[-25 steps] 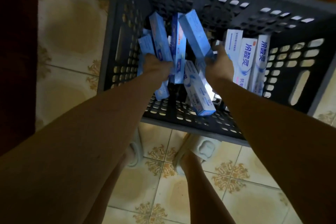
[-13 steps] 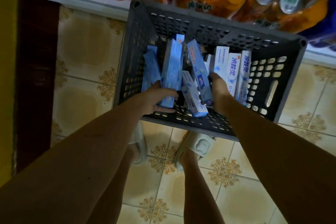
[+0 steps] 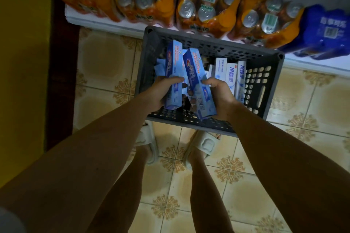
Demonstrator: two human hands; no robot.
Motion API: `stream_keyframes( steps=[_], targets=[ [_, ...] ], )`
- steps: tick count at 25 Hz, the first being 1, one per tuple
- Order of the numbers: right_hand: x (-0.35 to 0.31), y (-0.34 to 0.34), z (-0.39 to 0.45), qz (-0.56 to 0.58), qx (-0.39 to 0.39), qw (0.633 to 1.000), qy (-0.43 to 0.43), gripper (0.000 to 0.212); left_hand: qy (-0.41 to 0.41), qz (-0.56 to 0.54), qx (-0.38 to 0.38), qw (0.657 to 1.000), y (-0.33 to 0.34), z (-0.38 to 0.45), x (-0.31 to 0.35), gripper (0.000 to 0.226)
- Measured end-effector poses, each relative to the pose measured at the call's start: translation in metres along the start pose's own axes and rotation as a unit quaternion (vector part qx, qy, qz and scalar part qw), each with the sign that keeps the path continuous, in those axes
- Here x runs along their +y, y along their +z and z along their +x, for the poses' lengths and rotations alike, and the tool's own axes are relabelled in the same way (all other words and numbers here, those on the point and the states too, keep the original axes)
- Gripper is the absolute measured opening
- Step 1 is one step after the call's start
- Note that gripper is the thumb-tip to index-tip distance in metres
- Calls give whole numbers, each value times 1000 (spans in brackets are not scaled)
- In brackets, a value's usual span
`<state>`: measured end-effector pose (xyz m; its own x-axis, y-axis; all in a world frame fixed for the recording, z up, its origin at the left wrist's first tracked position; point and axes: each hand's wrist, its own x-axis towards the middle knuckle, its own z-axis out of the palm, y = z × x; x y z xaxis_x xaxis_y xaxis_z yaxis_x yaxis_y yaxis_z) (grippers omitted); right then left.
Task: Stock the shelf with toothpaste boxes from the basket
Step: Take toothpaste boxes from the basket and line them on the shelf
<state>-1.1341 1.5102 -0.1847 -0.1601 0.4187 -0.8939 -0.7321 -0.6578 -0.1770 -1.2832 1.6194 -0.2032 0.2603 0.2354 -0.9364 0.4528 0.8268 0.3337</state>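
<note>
Bare forearms reach forward and down from the near corners, converging over the near wall of a dark plastic basket (image 3: 272, 89) that stands on the patterned tile floor (image 3: 106, 62), with two pale slippers (image 3: 205, 143) just near of it. The left hand (image 3: 157, 93) is closed around a light blue toothpaste box (image 3: 172, 73), thumb across its front face; the box stands nearly upright, its long axis running near to far. The right hand (image 3: 220, 96) grips a darker blue toothpaste box (image 3: 198, 81) at its near end, fingers curled behind it and out of sight; this box leans with its far end tipped left, so the two boxes almost meet at the top. Low light blurs the print on both. Inside the basket on the right, white toothpaste boxes (image 3: 232, 75) stand on end against the wall, partly hidden by the right hand. Farther off, shrink-wrapped orange can packs (image 3: 206, 11) and a blue pack (image 3: 325, 30) sit on a white shelf edge (image 3: 106, 22), cut off at the top
</note>
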Motion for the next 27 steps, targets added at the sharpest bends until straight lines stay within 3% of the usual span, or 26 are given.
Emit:
stream_keyframes(
  steps=[4, 11, 16, 19, 24, 27],
  targets=[
    [-3, 19, -13, -1, 23, 1000, -5, 53, 21, -13, 8, 1000, 1, -14, 15, 66],
    [8, 29, -26, 11, 59, 998, -23, 39, 4, -25, -5, 1000, -10, -23, 12, 54],
    [-2, 54, -75, -194, 149, 968, -60, 65, 16, -82, 4, 997, -25, -81, 26, 71],
    [-13, 84, -135, -213, 153, 958, -113, 45, 53, -80, -12, 995, -25, -134, 58, 83],
    [-29, 152, -245, -279, 141, 937, -158, 43, 125, -114, 24, 985, -12, -261, 105, 54],
    [-33, 193, -305, -241, 120, 943, -193, 40, 171, -198, 33, 964, -10, -334, 133, 31]
  ],
)
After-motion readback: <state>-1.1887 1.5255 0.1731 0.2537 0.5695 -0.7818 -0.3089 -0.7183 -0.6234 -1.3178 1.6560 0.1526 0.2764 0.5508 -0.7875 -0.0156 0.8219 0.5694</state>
